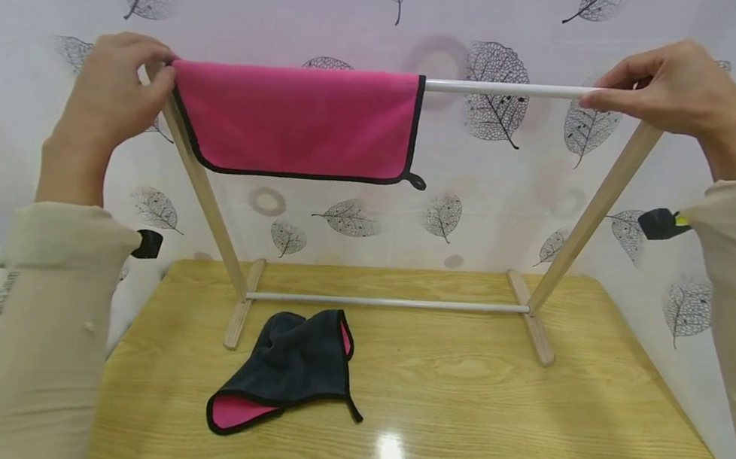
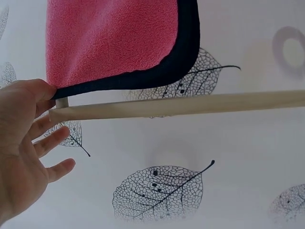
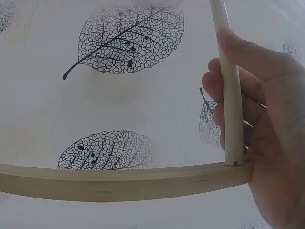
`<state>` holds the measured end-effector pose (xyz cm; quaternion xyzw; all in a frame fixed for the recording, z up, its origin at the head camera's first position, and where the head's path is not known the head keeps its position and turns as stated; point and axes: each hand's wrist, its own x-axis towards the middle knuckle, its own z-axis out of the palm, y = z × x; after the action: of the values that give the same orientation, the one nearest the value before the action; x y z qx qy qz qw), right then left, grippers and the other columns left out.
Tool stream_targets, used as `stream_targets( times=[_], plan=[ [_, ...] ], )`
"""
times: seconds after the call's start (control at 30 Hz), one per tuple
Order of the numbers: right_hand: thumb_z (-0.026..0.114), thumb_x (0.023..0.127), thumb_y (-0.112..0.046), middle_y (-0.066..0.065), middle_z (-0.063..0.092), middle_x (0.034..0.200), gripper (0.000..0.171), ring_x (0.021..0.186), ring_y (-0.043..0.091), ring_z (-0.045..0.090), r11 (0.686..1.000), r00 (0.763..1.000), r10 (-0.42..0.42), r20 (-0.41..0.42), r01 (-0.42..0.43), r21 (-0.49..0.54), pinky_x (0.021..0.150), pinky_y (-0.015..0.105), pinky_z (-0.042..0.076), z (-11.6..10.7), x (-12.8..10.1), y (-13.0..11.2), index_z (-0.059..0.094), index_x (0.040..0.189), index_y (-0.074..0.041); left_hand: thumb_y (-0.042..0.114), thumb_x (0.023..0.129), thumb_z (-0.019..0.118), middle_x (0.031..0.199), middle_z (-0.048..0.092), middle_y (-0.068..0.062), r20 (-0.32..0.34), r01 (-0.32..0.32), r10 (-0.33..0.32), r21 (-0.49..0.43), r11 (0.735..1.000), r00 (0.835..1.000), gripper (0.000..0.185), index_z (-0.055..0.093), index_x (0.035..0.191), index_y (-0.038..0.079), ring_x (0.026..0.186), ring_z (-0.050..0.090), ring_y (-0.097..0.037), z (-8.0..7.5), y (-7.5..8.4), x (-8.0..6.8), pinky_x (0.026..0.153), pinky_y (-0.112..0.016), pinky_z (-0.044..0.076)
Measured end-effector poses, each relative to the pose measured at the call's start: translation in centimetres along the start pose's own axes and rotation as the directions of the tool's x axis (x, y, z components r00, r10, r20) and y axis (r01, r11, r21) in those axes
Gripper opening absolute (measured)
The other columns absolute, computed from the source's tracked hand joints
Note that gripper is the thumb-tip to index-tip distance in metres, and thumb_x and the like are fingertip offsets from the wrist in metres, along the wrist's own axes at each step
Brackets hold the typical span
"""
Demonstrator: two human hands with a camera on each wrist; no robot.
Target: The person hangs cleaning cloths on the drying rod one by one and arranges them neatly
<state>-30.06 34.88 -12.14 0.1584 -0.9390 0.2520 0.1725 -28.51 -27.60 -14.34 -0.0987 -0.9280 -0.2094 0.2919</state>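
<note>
A pink towel [image 1: 305, 124] with black edging and a small loop hangs over the left half of the white top rod [image 1: 507, 89] of a wooden drying rack. My left hand [image 1: 114, 91] pinches the towel's edge at the rod's left end, thumb against index finger; the other fingers spread apart in the left wrist view, beside the wooden post [image 2: 190, 105]. At the opposite end, my right hand [image 1: 680, 91] grips the bare rod, its thumb in front and fingers curled behind, just above the right post [image 3: 124, 183].
A crumpled dark grey towel [image 1: 300, 350] with pink underside lies on the wooden table [image 1: 454, 429], in front of the rack's left foot [image 1: 238, 321]. A white lower rod [image 1: 387, 304] joins the feet. Behind hangs a white leaf-print curtain [image 1: 352, 247].
</note>
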Motion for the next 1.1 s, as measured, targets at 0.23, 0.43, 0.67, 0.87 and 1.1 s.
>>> stream_targets(
  times=[0.23, 0.43, 0.67, 0.87, 1.1],
  plan=[
    [0.082, 0.091, -0.026, -0.003, 0.057, 0.075, 0.028, 0.082, 0.019, 0.040, 1.000, 1.000, -0.013, -0.005, 0.013, 0.003, 0.064, 0.026, 0.034, 0.0, 0.0, 0.0, 0.078, 0.100, 0.000, 0.023, 0.104, 0.041, 0.149, 0.053, -0.022, 0.032, 0.029, -0.030, 0.023, 0.999, 0.999, 0.048, 0.061, 0.140, -0.001, 0.144, 0.039, -0.039, -0.5, -0.3, -0.3, 0.123, -0.051, 0.026],
    [0.081, 0.092, -0.026, -0.003, 0.057, 0.075, 0.030, 0.082, 0.020, 0.040, 1.000, 1.000, -0.013, -0.004, 0.013, -0.006, 0.064, 0.026, 0.034, 0.0, 0.0, 0.0, 0.077, 0.102, 0.001, 0.026, 0.105, 0.039, 0.148, 0.055, -0.020, 0.036, 0.081, -0.081, -0.001, 0.997, 0.996, 0.049, 0.056, 0.148, 0.007, 0.143, 0.043, -0.036, -0.3, -0.4, -0.5, 0.120, -0.049, 0.032],
    [0.082, 0.092, -0.027, -0.002, 0.056, 0.076, 0.031, 0.082, 0.020, 0.040, 1.000, 1.000, -0.004, -0.006, 0.004, -0.006, 0.064, 0.026, 0.034, 0.0, 0.0, 0.0, 0.077, 0.102, 0.002, 0.031, 0.105, 0.044, 0.146, 0.058, -0.017, -0.026, 0.132, -0.135, -0.115, 0.985, 0.990, 0.050, 0.056, 0.150, 0.013, 0.129, 0.061, -0.025, 0.4, -0.8, -0.5, 0.102, -0.020, 0.045],
    [0.082, 0.091, -0.026, -0.003, 0.057, 0.075, 0.030, 0.081, 0.019, 0.040, 1.000, 1.000, -0.007, -0.011, 0.007, -0.001, 0.064, 0.025, 0.034, 0.0, -0.1, 0.0, 0.077, 0.100, 0.002, 0.030, 0.106, 0.047, 0.149, 0.055, -0.010, -0.021, 0.194, -0.214, -0.342, 0.919, 0.977, 0.051, 0.051, 0.153, 0.011, 0.111, 0.059, -0.005, 1.3, -1.1, -0.6, 0.100, -0.019, 0.045],
    [0.082, 0.091, -0.026, -0.005, 0.057, 0.077, 0.026, 0.083, 0.018, 0.041, 1.000, 0.999, -0.017, -0.035, 0.017, 0.010, 0.065, 0.024, 0.034, 0.1, -0.2, 0.1, 0.078, 0.100, -0.002, 0.027, 0.107, 0.058, 0.125, 0.065, -0.003, 0.062, 0.249, -0.301, -0.729, 0.638, 0.952, 0.046, 0.056, 0.148, 0.007, 0.099, 0.062, -0.011, 2.3, -1.3, -0.8, 0.091, -0.018, 0.051]
  ],
)
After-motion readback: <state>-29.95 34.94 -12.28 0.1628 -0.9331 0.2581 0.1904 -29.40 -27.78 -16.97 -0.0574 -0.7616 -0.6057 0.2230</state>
